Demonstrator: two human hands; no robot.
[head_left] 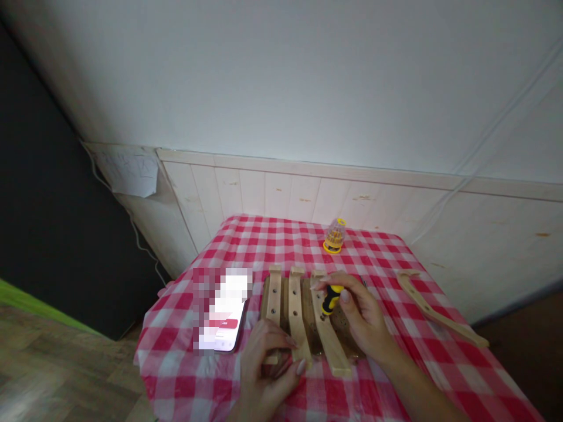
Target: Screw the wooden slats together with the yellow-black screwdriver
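Observation:
My right hand (358,310) is closed round a short black and yellow screwdriver (333,300). Its tip points down at a screw hole in the rightmost of three pale wooden hook strips (332,346). These strips lie side by side across a darker wooden board (284,319). My left hand (268,357) grips the near end of the middle wooden strip (295,310), thumb and fingers on either side. Part of the left wooden strip (274,296) is hidden under that hand; dark screw holes show along it.
A lit phone (226,316) lies left of the board. Behind stands a clear and yellow screwdriver-bit case (334,236). One loose curved wooden strip (440,313) rests at the right. A red-and-white checked cloth (264,240) covers the table, which meets a panelled wall (290,190).

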